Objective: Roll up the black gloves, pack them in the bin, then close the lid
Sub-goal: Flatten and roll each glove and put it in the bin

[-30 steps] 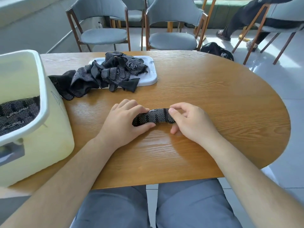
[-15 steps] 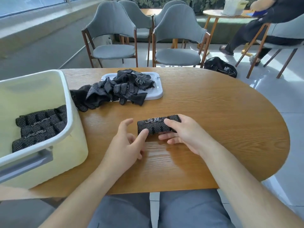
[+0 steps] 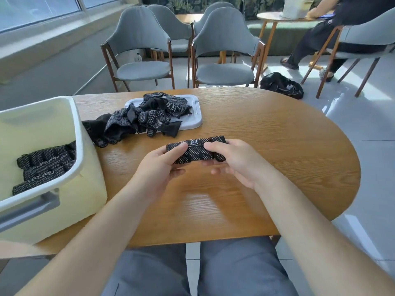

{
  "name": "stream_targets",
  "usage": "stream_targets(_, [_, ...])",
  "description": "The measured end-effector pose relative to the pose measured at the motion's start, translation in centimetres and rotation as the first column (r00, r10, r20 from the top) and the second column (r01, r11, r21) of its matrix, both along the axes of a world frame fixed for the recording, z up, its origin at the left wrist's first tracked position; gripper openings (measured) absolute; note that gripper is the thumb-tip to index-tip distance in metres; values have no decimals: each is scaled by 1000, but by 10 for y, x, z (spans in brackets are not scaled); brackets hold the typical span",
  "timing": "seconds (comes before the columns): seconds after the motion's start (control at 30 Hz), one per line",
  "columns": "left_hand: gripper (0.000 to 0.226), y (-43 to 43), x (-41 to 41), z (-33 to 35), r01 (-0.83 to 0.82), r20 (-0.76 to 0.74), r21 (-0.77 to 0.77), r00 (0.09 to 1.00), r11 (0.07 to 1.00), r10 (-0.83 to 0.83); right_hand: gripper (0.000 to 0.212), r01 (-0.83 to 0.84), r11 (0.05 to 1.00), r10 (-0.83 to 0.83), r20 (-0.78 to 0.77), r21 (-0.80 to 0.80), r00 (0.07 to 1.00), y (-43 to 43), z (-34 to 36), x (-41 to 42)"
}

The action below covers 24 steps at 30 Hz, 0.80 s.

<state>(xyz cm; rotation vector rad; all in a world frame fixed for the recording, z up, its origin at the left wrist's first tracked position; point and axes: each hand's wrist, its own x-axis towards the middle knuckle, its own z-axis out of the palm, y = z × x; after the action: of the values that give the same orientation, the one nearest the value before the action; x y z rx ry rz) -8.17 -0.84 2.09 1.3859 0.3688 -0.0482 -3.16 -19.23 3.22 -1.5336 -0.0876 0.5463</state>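
A rolled black glove with white dots (image 3: 196, 151) is held just above the wooden table (image 3: 267, 150). My left hand (image 3: 159, 167) grips its left end and my right hand (image 3: 233, 160) grips its right end. The pale yellow bin (image 3: 64, 201) stands open at the left with several rolled gloves (image 3: 44, 165) lying inside. A loose pile of black gloves (image 3: 136, 122) lies partly on the white lid (image 3: 195, 116), which rests flat on the table behind my hands.
Grey chairs (image 3: 222, 52) stand beyond the far table edge. A black bag (image 3: 282, 85) lies on the floor at the right. Another person sits at a small round table at the back right.
The rolled glove has been lifted off the table, and both hands now grip its ends. The camera has tilted up, showing more of the room.
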Motion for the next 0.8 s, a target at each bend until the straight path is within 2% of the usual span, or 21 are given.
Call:
stream_targets(0.2, [20,18,-12,56,-55,143,141,989,989,34,14,-44,995,34,114,94,993,16,45,4])
stream_targets(0.27, [19,30,-18,74,-94,188,182,980,979,59,9,-82,992,65,165,100,984,27,61,5])
stream_targets(0.37, [24,55,-31,96,-136,208,257,975,957,83,12,-157,985,137,233,72,963,49,79,3])
stream_targets(0.5, [43,95,-50,117,-101,192,298,980,949,44,24,-243,966,257,356,-83,899,83,96,1])
stream_targets(0.6, [61,131,-67,131,-70,145,349,989,934,20,19,-285,930,360,427,-231,830,122,109,-1])
stream_targets(0.67, [59,155,-78,138,-39,84,434,996,900,3,16,-312,895,432,444,-318,785,151,115,-3])
stream_targets(0.8, [32,198,-90,149,12,-45,572,999,820,17,13,-314,835,528,496,-452,690,204,122,-9])
